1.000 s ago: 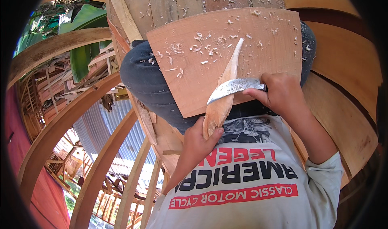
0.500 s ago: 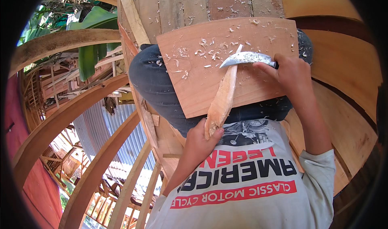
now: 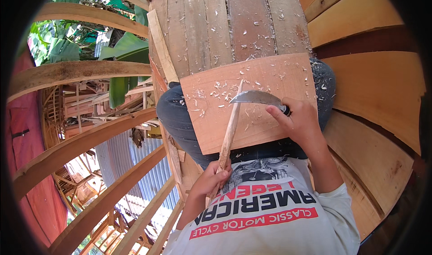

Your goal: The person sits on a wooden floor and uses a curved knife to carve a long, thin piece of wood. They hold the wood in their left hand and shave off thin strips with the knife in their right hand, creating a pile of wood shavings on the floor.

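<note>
My left hand (image 3: 215,177) is closed around the thick lower end of a pale, tapered piece of wood (image 3: 230,128), close to my shirt. The piece slants up and away over a wooden board (image 3: 279,131) lying across my lap, and its thin tip reaches the board's middle. In my right hand (image 3: 299,120) is a curved knife (image 3: 257,97) with a dark handle, gripped with the thumb along the blade's base. The blade points left and crosses the piece just below its tip. Curled shavings (image 3: 220,89) lie scattered on the board.
Planks (image 3: 220,30) strewn with shavings stretch out beyond the board. Curved wooden ribs (image 3: 90,135) rise at the left, with corrugated metal sheets (image 3: 114,160) and large green leaves (image 3: 128,48) behind them. Wide wooden side planks (image 3: 378,79) curve along the right.
The wood piece has been turned, so its narrow side now faces up. The knife's tip has shifted across the piece. The whole view has tilted, so the lap and board sit lower.
</note>
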The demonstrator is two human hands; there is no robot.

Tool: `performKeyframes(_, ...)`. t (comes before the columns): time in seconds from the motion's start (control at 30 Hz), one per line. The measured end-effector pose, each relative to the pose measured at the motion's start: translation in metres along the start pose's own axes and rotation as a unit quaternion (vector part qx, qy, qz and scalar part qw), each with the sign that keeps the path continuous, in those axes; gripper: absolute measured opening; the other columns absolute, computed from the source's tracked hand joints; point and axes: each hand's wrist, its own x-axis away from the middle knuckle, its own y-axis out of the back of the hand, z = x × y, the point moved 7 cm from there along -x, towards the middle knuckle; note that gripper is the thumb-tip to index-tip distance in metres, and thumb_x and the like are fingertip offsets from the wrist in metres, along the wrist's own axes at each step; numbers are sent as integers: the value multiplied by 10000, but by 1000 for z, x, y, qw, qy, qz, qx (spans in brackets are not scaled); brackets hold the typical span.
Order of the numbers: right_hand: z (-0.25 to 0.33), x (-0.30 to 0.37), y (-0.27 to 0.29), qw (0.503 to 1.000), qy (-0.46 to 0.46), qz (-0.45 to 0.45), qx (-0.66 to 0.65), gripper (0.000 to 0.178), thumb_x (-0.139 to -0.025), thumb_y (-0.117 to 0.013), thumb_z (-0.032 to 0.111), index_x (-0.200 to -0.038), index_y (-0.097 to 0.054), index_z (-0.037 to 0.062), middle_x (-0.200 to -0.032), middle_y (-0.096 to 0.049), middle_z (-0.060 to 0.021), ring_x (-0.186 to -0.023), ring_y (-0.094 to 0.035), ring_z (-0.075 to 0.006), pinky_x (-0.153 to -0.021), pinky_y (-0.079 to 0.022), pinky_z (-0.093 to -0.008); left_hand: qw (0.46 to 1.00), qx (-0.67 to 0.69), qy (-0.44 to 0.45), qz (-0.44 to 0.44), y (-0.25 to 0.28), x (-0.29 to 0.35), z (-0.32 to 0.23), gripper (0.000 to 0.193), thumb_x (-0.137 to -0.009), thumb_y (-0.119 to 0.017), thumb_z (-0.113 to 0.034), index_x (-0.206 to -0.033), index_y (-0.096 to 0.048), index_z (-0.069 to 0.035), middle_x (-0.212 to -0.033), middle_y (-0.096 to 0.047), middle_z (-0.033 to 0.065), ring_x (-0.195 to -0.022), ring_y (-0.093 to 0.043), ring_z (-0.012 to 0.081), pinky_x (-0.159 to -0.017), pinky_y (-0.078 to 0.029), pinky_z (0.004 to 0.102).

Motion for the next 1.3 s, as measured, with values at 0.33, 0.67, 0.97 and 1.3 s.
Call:
performKeyframes(0.33, 12, -2, -4, 963, 79, 61, -249, 282, -869, -693, 256, -797, -669, -15, -511, -511, -74, -456, -480, -127, -462, -364, -306, 979, 134, -9, 153, -59, -39, -82, 476, -762, -727, -441, -783, -410, -86, -578, -376, -30, -494, -400, 79, -462, -336, 214)
performKeyframes(0.67, -13, -8, 11, 904, 15, 75, -422, 321, -921, -659, 247, -726, -595, 2, -564, -374, 91, -539, -325, -18, -470, -241, -246, 977, 80, 9, 197, -109, -83, -110, 463, -774, -696, -444, -783, -421, -72, -583, -400, -16, -495, -418, 95, -492, -364, 229)
performKeyframes(0.97, -13, -7, 18, 902, 56, 76, -420, 415, -976, -560, 342, -683, -545, 48, -545, -416, 77, -507, -355, -8, -449, -260, -218, 984, -6, -5, 178, -108, -86, -113, 468, -779, -696, -451, -769, -381, -105, -614, -388, -23, -488, -400, 80, -446, -340, 214)
performKeyframes(1.3, -6, 1, 69, 965, 161, -125, -168, 518, -862, -635, 507, -722, -619, 8, -550, -512, -163, -511, -563, -314, -483, -409, -367, 953, -295, -57, -29, -99, -57, -120, 271, -816, -657, -262, -878, -495, -54, -716, -469, -6, -575, -457, 71, -495, -392, 235)
